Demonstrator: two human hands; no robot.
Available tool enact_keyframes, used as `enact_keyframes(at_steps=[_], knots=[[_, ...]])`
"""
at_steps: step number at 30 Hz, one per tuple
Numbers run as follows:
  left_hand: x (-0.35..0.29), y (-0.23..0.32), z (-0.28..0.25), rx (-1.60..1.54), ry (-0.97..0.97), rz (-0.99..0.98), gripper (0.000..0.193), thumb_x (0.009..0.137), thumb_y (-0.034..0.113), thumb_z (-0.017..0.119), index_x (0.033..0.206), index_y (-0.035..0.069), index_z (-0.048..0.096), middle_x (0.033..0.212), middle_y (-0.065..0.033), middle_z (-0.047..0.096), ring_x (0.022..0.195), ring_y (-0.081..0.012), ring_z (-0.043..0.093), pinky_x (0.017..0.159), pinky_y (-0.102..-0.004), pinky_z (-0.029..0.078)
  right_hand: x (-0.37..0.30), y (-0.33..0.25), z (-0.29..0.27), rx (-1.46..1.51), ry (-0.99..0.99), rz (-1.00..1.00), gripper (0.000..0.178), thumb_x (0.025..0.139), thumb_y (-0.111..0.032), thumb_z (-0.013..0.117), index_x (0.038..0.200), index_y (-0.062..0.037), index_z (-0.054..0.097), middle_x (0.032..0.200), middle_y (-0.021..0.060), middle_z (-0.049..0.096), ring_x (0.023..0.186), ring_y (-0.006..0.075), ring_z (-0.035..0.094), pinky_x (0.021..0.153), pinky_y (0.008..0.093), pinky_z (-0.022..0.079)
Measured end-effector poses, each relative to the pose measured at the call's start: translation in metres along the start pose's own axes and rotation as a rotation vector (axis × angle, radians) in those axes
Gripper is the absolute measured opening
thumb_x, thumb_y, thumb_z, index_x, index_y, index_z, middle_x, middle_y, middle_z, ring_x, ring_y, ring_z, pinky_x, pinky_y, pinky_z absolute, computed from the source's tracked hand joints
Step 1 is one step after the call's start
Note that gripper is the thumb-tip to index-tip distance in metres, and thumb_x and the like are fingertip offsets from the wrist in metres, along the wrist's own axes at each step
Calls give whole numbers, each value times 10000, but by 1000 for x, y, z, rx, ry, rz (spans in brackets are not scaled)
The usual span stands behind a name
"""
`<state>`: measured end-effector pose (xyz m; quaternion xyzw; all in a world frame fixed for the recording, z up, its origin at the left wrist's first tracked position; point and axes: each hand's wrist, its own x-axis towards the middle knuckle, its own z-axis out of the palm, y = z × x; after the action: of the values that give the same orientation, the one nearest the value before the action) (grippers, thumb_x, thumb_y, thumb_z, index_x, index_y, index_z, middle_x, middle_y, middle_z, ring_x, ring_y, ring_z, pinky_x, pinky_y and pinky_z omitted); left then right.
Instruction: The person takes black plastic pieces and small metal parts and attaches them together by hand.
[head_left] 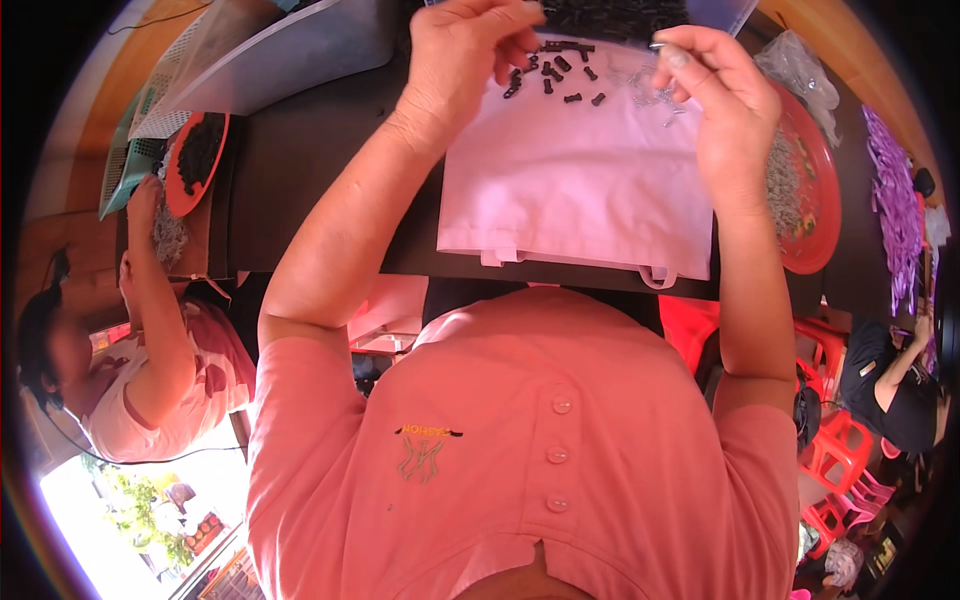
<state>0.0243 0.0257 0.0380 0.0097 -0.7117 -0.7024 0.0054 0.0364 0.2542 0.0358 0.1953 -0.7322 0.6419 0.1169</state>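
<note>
Fingers (682, 58) of my right hand (738, 110) are pinching a small shiny metal bit (656, 45); my left hand (455, 50) is hovering half-curled by the black pieces (562, 64), can't tell if it's gripping one. Those are lying loose on a pale pink cloth (570, 190) beside scattered silvery pins (668, 115), probably so I'm reaching both easily. Blacks are looking stubby and knobbly, pins thin and glinty. Soft cloth's wrinkling over the dark tabletop (320, 150), and a smooth round red tray (825, 230) is sitting to my right.
</note>
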Motion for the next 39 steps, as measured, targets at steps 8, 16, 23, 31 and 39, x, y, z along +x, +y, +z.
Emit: enact_keyframes(at_steps=[8, 16, 23, 31, 39], knots=[[4, -22, -3, 394, -42, 410, 65, 804, 33, 683, 845, -16, 673, 744, -63, 619, 650, -126, 592, 581, -266, 467, 0, 1, -2, 13, 14, -13, 160, 901, -79, 618, 1030, -4, 676, 803, 11, 641, 732, 79, 581, 647, 211, 397], [15, -33, 6, 1024, 41, 876, 105, 744, 77, 668, 848, 63, 676, 826, -117, 533, 876, -332, 563, 736, -455, 480, 0, 5, -4, 19, 1, -6, 158, 894, -78, 632, 1031, -12, 676, 818, 0, 640, 736, 71, 580, 650, 208, 397], [27, -58, 14, 1313, -34, 894, 114, 727, 174, 665, 825, 129, 700, 949, -46, 591, 1010, -267, 526, 812, -417, 458, -1, 6, 8, 56, -67, 48, 111, 873, -57, 656, 978, -28, 679, 800, -28, 625, 701, 48, 539, 638, 190, 411], [24, -54, 19, 1332, 56, 927, 87, 774, 109, 670, 858, 93, 682, 851, -60, 588, 889, -258, 577, 743, -384, 492, 1, 11, 10, 2, -63, 54, 83, 862, -55, 670, 941, -32, 682, 757, -33, 622, 674, 43, 524, 622, 196, 436], [11, -36, 15, 712, -27, 631, 117, 796, 96, 649, 895, 36, 661, 837, -93, 599, 871, -280, 600, 741, -373, 492, 2, 23, 14, -67, -36, -30, 85, 853, -45, 676, 937, -43, 682, 728, -29, 625, 654, 38, 525, 592, 197, 427]])
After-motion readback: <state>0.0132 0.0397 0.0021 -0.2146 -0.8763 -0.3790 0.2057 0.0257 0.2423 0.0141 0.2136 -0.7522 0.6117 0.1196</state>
